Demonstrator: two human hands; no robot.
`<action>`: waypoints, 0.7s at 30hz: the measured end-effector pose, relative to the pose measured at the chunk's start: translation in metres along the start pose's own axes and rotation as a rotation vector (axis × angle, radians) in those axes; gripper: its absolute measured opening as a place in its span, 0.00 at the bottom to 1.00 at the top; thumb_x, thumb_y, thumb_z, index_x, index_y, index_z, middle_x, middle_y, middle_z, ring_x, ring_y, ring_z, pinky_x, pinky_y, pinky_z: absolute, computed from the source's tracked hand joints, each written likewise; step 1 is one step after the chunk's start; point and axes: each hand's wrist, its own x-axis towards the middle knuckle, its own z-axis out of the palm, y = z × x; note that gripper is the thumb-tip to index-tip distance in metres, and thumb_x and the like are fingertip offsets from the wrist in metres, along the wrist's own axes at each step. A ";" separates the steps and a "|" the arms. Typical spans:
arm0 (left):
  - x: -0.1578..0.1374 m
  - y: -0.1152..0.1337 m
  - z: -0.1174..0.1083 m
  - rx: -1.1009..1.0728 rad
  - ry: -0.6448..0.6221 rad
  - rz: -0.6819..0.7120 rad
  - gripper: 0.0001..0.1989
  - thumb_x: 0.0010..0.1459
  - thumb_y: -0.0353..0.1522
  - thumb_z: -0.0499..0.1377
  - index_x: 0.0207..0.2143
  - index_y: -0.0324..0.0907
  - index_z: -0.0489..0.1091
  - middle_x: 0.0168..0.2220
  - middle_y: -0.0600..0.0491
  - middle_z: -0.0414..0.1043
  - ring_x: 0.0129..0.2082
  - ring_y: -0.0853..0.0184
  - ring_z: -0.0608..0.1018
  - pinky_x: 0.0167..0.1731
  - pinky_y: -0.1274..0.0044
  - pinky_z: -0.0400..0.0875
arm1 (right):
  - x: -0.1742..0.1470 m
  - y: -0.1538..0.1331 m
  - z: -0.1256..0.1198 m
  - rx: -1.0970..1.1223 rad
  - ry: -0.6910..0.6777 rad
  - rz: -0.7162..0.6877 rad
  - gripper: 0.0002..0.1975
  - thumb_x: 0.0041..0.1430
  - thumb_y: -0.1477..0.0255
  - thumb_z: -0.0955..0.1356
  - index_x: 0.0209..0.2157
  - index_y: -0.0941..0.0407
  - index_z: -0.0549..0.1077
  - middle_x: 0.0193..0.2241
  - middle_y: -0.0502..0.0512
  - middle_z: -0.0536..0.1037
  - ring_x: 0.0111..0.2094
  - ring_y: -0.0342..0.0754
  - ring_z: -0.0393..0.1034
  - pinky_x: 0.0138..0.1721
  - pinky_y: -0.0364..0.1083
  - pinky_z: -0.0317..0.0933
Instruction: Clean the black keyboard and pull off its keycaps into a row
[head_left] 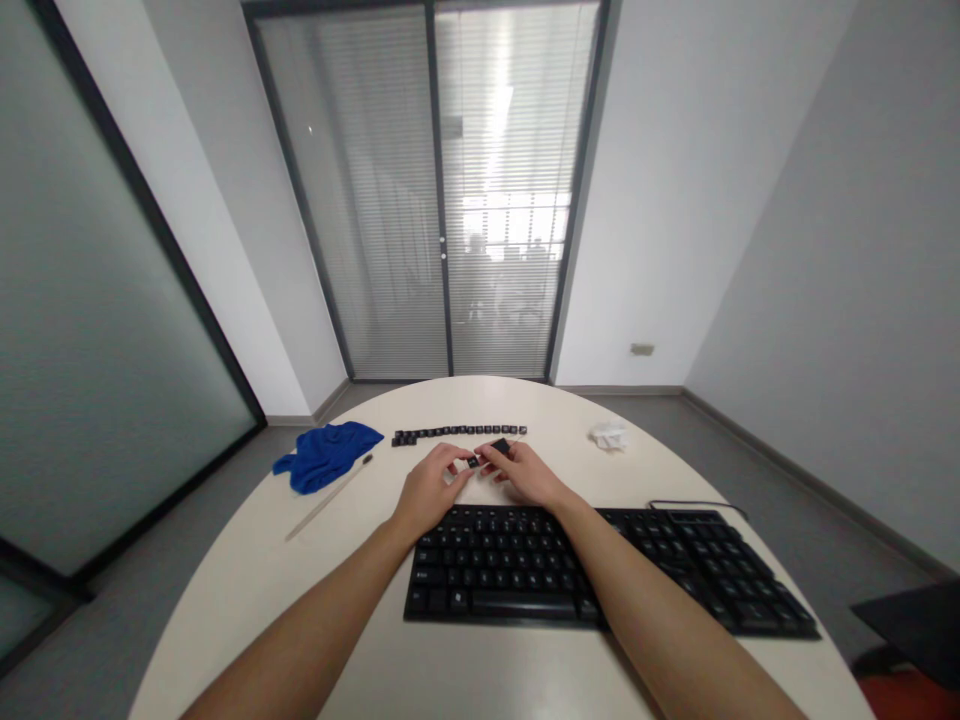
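Observation:
Between the thumb and fingers of my left hand (433,487) is a small black keycap (472,462). My right hand (529,474) is closed on a small, flat black piece (500,446), whose kind I cannot make out. The fingertips of both hands come close together around the keycap. Both hands are over the back edge of a black keyboard (517,578), and my right forearm crosses above it, hiding part of its keys. Just beyond my hands, several black keycaps (469,430) lie in a long row, with a short second row (405,441) at its left end.
A crumpled blue cloth (330,455) lies on the left of the round pale table (247,600), beside a thin brush (326,500) with a dark tip. Crumpled white tissue (609,436) is at the back right. The keyboard's cable (694,503) runs behind its right end.

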 end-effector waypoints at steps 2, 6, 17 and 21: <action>0.000 0.002 -0.001 0.016 -0.015 0.001 0.10 0.62 0.33 0.59 0.45 0.46 0.73 0.43 0.52 0.73 0.34 0.67 0.76 0.35 0.77 0.73 | -0.001 -0.002 0.000 -0.003 -0.002 -0.003 0.26 0.57 0.48 0.68 0.36 0.59 0.78 0.34 0.58 0.81 0.34 0.49 0.75 0.33 0.45 0.67; 0.000 0.003 -0.002 0.060 -0.035 0.004 0.09 0.62 0.35 0.58 0.45 0.47 0.73 0.43 0.52 0.73 0.35 0.66 0.76 0.35 0.77 0.73 | -0.001 -0.003 0.001 -0.021 -0.014 -0.013 0.27 0.57 0.47 0.67 0.37 0.59 0.78 0.33 0.57 0.81 0.33 0.48 0.75 0.34 0.45 0.67; 0.000 0.003 -0.003 0.112 -0.046 0.044 0.07 0.62 0.33 0.59 0.43 0.45 0.73 0.41 0.53 0.75 0.36 0.67 0.77 0.36 0.77 0.71 | -0.003 -0.007 0.001 -0.034 -0.050 -0.002 0.28 0.57 0.46 0.66 0.37 0.59 0.78 0.30 0.57 0.82 0.30 0.47 0.74 0.34 0.45 0.66; -0.001 0.005 -0.005 0.157 -0.060 0.042 0.08 0.64 0.34 0.57 0.44 0.45 0.73 0.40 0.52 0.75 0.38 0.65 0.78 0.36 0.77 0.70 | -0.002 -0.006 0.001 -0.041 -0.045 -0.013 0.29 0.57 0.46 0.66 0.36 0.60 0.78 0.30 0.58 0.82 0.30 0.48 0.75 0.34 0.45 0.66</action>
